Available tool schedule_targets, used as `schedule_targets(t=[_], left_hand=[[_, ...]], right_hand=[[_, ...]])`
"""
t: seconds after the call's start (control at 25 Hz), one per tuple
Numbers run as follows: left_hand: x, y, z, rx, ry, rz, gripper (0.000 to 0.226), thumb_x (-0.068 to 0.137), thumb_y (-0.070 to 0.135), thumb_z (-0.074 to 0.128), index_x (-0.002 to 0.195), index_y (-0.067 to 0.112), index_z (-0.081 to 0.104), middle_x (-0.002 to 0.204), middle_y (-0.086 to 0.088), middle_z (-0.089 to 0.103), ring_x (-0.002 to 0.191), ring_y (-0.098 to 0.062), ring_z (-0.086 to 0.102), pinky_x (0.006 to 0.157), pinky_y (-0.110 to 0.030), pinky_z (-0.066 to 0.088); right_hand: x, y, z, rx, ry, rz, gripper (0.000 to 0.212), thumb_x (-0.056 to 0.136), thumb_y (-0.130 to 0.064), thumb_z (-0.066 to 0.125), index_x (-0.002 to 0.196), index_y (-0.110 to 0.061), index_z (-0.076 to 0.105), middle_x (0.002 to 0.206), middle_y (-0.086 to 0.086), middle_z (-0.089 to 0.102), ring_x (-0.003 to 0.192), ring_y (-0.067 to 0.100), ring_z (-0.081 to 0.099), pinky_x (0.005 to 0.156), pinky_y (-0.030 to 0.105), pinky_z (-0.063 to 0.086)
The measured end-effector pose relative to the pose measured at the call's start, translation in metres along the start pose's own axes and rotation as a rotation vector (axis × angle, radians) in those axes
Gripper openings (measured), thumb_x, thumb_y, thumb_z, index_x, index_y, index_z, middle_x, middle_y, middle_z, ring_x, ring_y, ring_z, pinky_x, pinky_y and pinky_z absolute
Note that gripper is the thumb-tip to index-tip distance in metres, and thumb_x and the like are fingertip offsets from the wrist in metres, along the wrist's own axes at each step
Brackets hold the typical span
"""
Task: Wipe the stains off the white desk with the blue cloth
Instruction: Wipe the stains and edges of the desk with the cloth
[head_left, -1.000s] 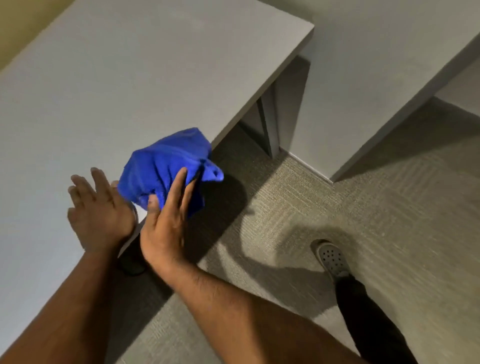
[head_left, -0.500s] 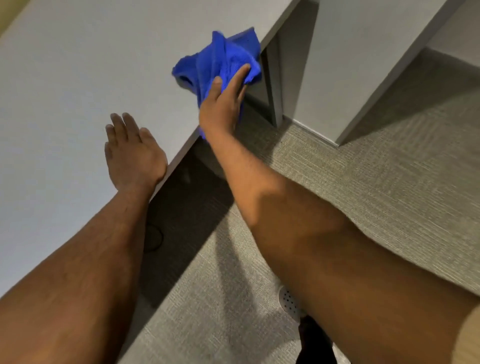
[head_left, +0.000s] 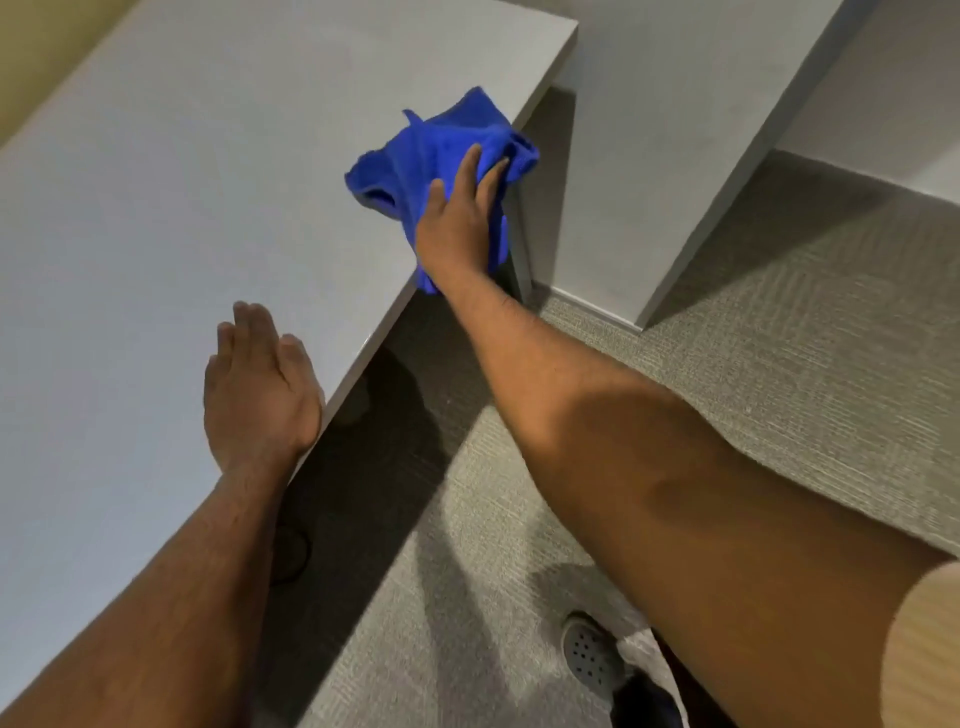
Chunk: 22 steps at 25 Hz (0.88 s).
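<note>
The white desk (head_left: 182, 182) fills the left half of the view, its front edge running diagonally from bottom left to upper right. A crumpled blue cloth (head_left: 415, 156) lies on that front edge near the far right corner, partly hanging over the side. My right hand (head_left: 460, 218) presses on the cloth with fingers stretched forward, arm extended. My left hand (head_left: 257, 389) rests flat on the desk close to the front edge, fingers together, holding nothing. No stains show on the desk surface.
Grey carpet (head_left: 779, 338) covers the floor to the right. A desk leg (head_left: 522, 260) stands below the cloth. A white wall panel (head_left: 675, 130) rises behind the desk corner. My grey perforated shoe (head_left: 589, 654) is at the bottom.
My right hand has carried the blue cloth along the front edge from beside my left hand toward the desk's far right corner. My left hand stayed flat on the desk.
</note>
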<state>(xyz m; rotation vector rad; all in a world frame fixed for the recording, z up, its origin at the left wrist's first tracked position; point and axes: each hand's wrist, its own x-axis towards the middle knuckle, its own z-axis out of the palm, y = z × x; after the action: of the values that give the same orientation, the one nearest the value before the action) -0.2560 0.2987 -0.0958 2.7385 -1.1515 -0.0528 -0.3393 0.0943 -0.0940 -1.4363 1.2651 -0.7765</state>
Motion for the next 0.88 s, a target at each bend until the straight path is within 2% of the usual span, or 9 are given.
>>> schedule_targets(t=[0.08, 0.2, 0.32, 0.44, 0.64, 0.72, 0.88], left_hand=[[0.000, 0.003, 0.000, 0.027, -0.009, -0.018, 0.060, 0.104, 0.040, 0.021, 0.155, 0.008, 0.018, 0.165, -0.011, 0.019, 0.151, -0.029, 0.019, 0.122, -0.048, 0.021], [0.002, 0.008, -0.003, 0.072, -0.029, -0.067, 0.061, 0.104, 0.037, 0.021, 0.155, 0.005, 0.017, 0.165, -0.014, 0.018, 0.152, -0.030, 0.018, 0.122, -0.048, 0.021], [0.014, 0.019, 0.002, 0.074, -0.052, -0.134, 0.062, 0.104, 0.035, 0.019, 0.156, 0.002, 0.011, 0.165, -0.016, 0.010, 0.153, -0.031, 0.013, 0.123, -0.046, 0.017], [0.027, 0.026, 0.010, 0.036, -0.063, -0.176, 0.062, 0.105, 0.033, 0.019, 0.156, 0.000, 0.006, 0.166, -0.016, 0.003, 0.154, -0.030, 0.006, 0.125, -0.044, 0.011], [0.062, 0.061, 0.014, -0.019, -0.041, -0.216, 0.064, 0.105, 0.034, 0.021, 0.155, -0.003, 0.007, 0.166, -0.019, 0.001, 0.153, -0.031, 0.005, 0.125, -0.044, 0.009], [0.071, 0.070, 0.017, -0.024, -0.024, -0.161, 0.063, 0.105, 0.034, 0.022, 0.155, -0.003, 0.009, 0.165, -0.019, 0.004, 0.153, -0.032, 0.007, 0.125, -0.044, 0.010], [0.071, 0.063, 0.017, -0.033, -0.013, -0.129, 0.063, 0.105, 0.038, 0.017, 0.156, 0.001, 0.009, 0.166, -0.016, 0.006, 0.154, -0.028, 0.007, 0.125, -0.040, 0.007]], right_hand=[[-0.011, 0.001, 0.000, 0.005, -0.008, 0.015, 0.061, 0.102, -0.027, 0.034, 0.152, -0.015, 0.002, 0.160, 0.008, -0.016, 0.148, 0.028, 0.006, 0.115, 0.035, 0.026], [-0.067, 0.012, 0.015, 0.005, -0.133, -0.026, 0.060, 0.102, -0.029, 0.033, 0.152, -0.020, 0.001, 0.159, 0.002, -0.023, 0.148, 0.026, 0.005, 0.115, 0.038, 0.030], [-0.015, 0.010, 0.006, 0.013, -0.099, -0.007, 0.057, 0.102, -0.028, 0.033, 0.152, -0.019, 0.005, 0.157, 0.006, -0.026, 0.148, 0.029, 0.002, 0.116, 0.043, 0.028], [0.025, 0.005, -0.004, 0.027, 0.004, 0.014, 0.057, 0.103, -0.025, 0.034, 0.152, -0.015, 0.008, 0.159, 0.009, -0.020, 0.148, 0.027, 0.001, 0.118, 0.041, 0.022], [-0.029, 0.020, 0.019, 0.173, -0.008, -0.030, 0.060, 0.102, -0.029, 0.035, 0.151, -0.031, 0.000, 0.159, -0.002, -0.020, 0.146, 0.027, 0.011, 0.105, 0.039, 0.040], [-0.005, 0.020, 0.014, 0.129, -0.007, -0.035, 0.059, 0.102, -0.029, 0.036, 0.151, -0.029, 0.003, 0.159, 0.001, -0.021, 0.147, 0.027, 0.009, 0.105, 0.038, 0.038], [0.082, 0.013, -0.015, 0.056, 0.051, -0.024, 0.057, 0.102, -0.025, 0.037, 0.151, -0.018, 0.011, 0.160, 0.012, -0.016, 0.147, 0.031, 0.011, 0.115, 0.042, 0.028]])
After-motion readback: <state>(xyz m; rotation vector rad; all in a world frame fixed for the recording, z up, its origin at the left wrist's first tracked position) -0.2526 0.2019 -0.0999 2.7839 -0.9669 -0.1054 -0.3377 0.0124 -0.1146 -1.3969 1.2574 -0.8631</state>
